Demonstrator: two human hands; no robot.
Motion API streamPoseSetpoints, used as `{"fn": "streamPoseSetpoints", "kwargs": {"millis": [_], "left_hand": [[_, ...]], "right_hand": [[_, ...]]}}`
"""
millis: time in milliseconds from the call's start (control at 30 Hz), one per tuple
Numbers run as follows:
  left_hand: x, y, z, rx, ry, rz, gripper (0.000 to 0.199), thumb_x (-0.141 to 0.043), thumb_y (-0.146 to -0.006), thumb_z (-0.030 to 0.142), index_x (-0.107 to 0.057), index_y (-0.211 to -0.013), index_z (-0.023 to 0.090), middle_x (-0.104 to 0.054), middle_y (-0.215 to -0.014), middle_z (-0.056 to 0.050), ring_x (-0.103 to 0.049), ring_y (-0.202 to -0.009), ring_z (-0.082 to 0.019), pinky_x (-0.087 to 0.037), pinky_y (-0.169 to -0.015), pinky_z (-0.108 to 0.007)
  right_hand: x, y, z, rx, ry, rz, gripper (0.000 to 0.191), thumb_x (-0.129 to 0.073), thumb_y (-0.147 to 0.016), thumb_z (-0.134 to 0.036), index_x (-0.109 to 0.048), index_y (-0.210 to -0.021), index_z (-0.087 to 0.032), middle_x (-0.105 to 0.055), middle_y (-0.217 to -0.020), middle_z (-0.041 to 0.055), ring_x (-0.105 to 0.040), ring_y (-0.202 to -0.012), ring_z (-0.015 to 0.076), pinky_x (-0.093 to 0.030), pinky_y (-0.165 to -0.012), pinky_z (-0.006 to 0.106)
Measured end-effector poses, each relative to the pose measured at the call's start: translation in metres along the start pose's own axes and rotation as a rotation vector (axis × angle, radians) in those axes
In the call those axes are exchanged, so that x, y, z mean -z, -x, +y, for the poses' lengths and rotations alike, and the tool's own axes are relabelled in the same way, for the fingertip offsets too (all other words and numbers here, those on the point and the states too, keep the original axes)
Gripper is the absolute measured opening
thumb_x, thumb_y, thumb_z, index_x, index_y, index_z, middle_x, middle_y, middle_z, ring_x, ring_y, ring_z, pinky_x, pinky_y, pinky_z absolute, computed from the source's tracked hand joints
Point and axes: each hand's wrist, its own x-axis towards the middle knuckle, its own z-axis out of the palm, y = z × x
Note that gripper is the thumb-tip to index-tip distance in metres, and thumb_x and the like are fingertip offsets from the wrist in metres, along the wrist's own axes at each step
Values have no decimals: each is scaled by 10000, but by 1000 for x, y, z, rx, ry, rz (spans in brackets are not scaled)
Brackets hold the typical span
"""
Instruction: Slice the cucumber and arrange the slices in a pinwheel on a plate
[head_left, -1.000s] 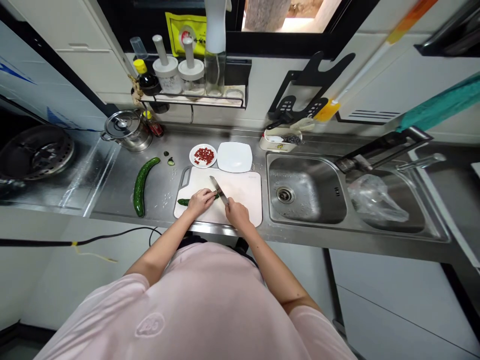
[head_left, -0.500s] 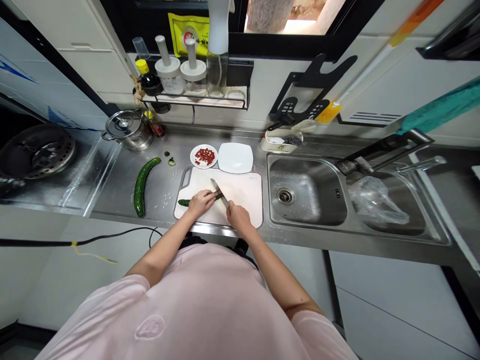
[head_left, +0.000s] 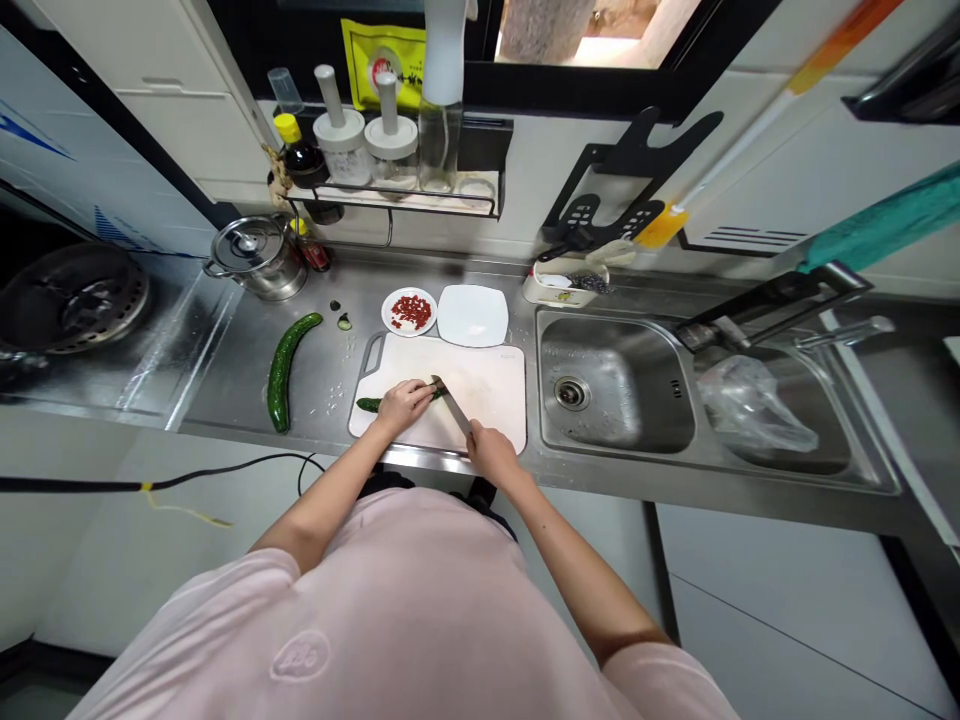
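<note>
My left hand (head_left: 403, 405) is closed over a dark green cucumber (head_left: 368, 404) lying across the white cutting board (head_left: 487, 385). The cucumber's left end sticks out past my fingers, and its right end shows by the blade. In my right hand (head_left: 491, 449) is a knife (head_left: 456, 412), its handle wrapped by my fingers. The blade slants up and left, with its tip at the cucumber's right end, close to my left fingertips. Whether the edge is inside the flesh is too small to tell. A second, whole cucumber (head_left: 284, 372) rests on the steel counter left of the board.
Behind the board stand a small plate of chopped red pieces (head_left: 409, 312) and a white square plate (head_left: 472, 315). Cucumber ends (head_left: 344, 321) lie on the counter. A steel pot (head_left: 259, 258) stands back left. To the right is a double sink (head_left: 615, 380) with a plastic bag (head_left: 754, 403).
My right hand has drawn the knife back toward me and to the right, so its tip now sits at the cucumber's end. My left hand keeps its hold.
</note>
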Motion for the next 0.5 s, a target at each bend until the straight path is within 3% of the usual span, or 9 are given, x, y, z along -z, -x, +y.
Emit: {"fn": "streamPoseSetpoints", "kwargs": {"millis": [500], "left_hand": [[-3,-3,-4,-2,14,-8,302,-433,-920,327,-629,-1142,266,-625,-1041,-52,-570,-965,-158,-452,-871,-296]], "right_hand": [[8,-9,-7,16,9,-1,203,-352,-924,-190,-495,-1068,-174,-655,-921,105,-622,-832,215,-342,-633,261]]}}
